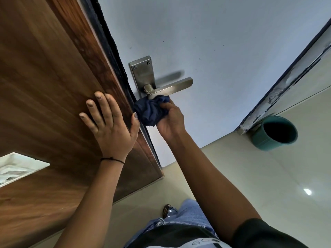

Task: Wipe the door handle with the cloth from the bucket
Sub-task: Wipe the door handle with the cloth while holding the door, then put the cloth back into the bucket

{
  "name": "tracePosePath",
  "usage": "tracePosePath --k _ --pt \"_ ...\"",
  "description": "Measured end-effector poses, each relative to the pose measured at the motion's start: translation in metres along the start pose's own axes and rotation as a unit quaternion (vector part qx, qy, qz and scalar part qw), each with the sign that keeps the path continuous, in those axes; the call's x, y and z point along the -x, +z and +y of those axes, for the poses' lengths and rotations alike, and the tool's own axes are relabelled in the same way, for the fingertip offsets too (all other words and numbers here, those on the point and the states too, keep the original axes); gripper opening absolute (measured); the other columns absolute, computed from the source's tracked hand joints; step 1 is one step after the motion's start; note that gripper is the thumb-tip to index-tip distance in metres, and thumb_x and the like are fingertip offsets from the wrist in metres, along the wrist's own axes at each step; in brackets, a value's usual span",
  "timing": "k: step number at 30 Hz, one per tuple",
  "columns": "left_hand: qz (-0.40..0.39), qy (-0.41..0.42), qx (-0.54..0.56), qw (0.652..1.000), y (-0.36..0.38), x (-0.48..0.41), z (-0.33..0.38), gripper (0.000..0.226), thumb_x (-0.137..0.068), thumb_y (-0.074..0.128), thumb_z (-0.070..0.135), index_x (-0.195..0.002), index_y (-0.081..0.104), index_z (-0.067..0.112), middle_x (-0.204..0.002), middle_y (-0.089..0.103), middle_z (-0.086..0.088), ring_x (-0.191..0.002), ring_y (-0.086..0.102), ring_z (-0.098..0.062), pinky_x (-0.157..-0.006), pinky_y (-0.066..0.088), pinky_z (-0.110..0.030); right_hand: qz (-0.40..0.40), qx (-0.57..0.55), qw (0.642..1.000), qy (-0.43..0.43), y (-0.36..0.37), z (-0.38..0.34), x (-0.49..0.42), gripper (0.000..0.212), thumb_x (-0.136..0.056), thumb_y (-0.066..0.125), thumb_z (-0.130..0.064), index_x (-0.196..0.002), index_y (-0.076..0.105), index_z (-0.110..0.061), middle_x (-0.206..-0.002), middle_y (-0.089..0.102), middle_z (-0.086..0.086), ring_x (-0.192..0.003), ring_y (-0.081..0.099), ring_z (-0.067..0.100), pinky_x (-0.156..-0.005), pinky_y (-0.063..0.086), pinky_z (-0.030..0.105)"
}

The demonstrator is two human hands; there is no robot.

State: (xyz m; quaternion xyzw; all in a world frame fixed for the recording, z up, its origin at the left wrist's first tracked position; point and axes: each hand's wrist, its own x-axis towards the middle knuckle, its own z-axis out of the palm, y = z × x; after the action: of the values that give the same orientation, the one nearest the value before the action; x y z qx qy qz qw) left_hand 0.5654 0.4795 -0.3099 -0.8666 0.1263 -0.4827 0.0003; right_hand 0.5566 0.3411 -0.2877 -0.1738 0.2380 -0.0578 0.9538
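Since the cloth (151, 110) is soft and bunches easily, we keep our right hand (170, 120) clenched around its wad under the door handle (172, 87), left hand (109, 122) flat, fingers spread, on the door (44, 83).

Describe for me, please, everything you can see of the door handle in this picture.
The door handle is a lever of brushed, silvery metal on a tall rectangular backplate fixed to the pale door with two screws visible at the top. A short neck joins the plate to a flat, straight lever that points away from the door's edge and casts a soft shadow. A bunched dark blue cloth, held in the right hand, presses against its underside near the neck. The lever's outer end is bare.
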Motion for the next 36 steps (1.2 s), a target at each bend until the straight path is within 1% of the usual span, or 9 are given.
tracePosePath --k 5,8,11,18,22,25,29,33,36 --pt "-0.01 0.001 -0.014 1.0 -0.004 0.0 -0.001 0.074 -0.092 0.046 0.042 -0.142 0.021 -0.006 -0.142 0.028 -0.028 -0.128 0.021 -0.045 -0.116 -0.012 -0.043 0.026 -0.018 0.999 -0.029 -0.013 -0.04 -0.001 0.03 -0.094 0.025 0.008 -0.093 0.054 -0.001 -0.105 0.054 0.021 -0.097 0.052 0.031 -0.116 0.03 0.045" --pt "-0.013 -0.03 0.005 0.999 -0.007 -0.002 0.01 0.073 -0.089 0.05 0.034 -0.141 0.021 -0.009 -0.138 0.037 -0.037 -0.129 0.017 -0.048 -0.116 -0.012 -0.042 0.0 0.017 0.997 -0.075 -0.028 -0.075 0.006 0.033 -0.093 0.023 0.008 -0.081 0.051 -0.005 -0.079 0.055 0.014 -0.07 0.054 0.024 -0.083 0.045 0.035" --pt "-0.015 -0.107 0.089 0.99 -0.012 -0.009 0.03 0.079 -0.081 0.057 0.018 -0.14 0.016 -0.014 -0.14 0.027 -0.044 -0.132 0.011 -0.051 -0.117 -0.011 -0.04 0.016 0.083 0.991 -0.104 -0.048 -0.103 0.017 0.026 -0.094 0.027 0.003 -0.095 0.052 -0.003 -0.09 0.049 0.013 -0.075 0.049 0.024 -0.066 0.037 0.031" --pt "-0.084 -0.038 0.357 0.929 -0.039 -0.027 0.16 0.078 -0.08 0.055 0.007 -0.145 0.015 -0.009 -0.15 0.019 -0.033 -0.143 0.011 -0.04 -0.12 0.008 -0.047 0.025 0.01 0.997 -0.078 -0.128 -0.186 0.061 0.022 -0.096 0.038 -0.018 -0.101 0.056 -0.007 -0.095 0.061 0.011 -0.092 0.061 0.026 -0.094 0.043 0.034" --pt "-0.233 -0.052 0.538 0.808 -0.062 -0.028 0.272 0.064 -0.092 0.05 0.014 -0.149 0.02 0.009 -0.157 0.023 -0.009 -0.146 0.019 -0.021 -0.119 0.02 -0.041 0.032 0.029 0.994 -0.097 -0.183 -0.258 0.097 0.035 -0.093 0.056 -0.035 -0.11 0.061 -0.005 -0.099 0.071 0.011 -0.094 0.072 0.023 -0.084 0.055 0.035" --pt "-0.441 -0.161 0.616 0.632 -0.078 -0.028 0.354 0.049 -0.097 0.048 0.029 -0.143 0.034 0.025 -0.148 0.04 0.005 -0.133 0.039 -0.007 -0.106 0.031 -0.01 0.014 0.138 0.981 -0.134 -0.219 -0.314 0.128 0.021 -0.09 0.06 -0.032 -0.096 0.059 -0.011 -0.087 0.064 0.009 -0.081 0.068 0.017 -0.072 0.055 0.026" --pt "-0.662 -0.222 0.606 0.382 -0.091 -0.025 0.447 0.012 -0.091 0.055 0.038 -0.098 0.053 0.028 -0.106 0.06 -0.002 -0.091 0.057 -0.015 -0.085 0.045 -0.027 0.104 0.126 0.974 -0.157 -0.273 -0.376 0.155 0.032 -0.087 0.064 -0.031 -0.105 0.066 -0.006 -0.111 0.068 0.011 -0.104 0.067 0.017 -0.091 0.05 0.03" --pt "-0.722 -0.202 0.58 0.318 -0.102 -0.012 0.524 0.035 -0.091 0.059 0.014 -0.124 0.049 0.014 -0.106 0.066 -0.01 -0.091 0.063 -0.021 -0.087 0.051 -0.034 0.147 0.054 0.974 -0.164 -0.317 -0.422 0.167 0.036 -0.08 0.071 -0.039 -0.101 0.073 -0.01 -0.106 0.075 0.009 -0.101 0.072 0.018 -0.079 0.059 0.029" --pt "-0.708 -0.203 0.584 0.341 -0.101 -0.011 0.575 0.051 -0.086 0.061 -0.003 -0.133 0.042 0.001 -0.112 0.063 -0.022 -0.094 0.06 -0.025 -0.079 0.055 -0.03 0.222 0.061 0.958 -0.169 -0.339 -0.456 0.16 0.045 -0.069 0.077 -0.038 -0.1 0.067 -0.007 -0.101 0.075 0.01 -0.09 0.073 0.015 -0.069 0.058 0.026"
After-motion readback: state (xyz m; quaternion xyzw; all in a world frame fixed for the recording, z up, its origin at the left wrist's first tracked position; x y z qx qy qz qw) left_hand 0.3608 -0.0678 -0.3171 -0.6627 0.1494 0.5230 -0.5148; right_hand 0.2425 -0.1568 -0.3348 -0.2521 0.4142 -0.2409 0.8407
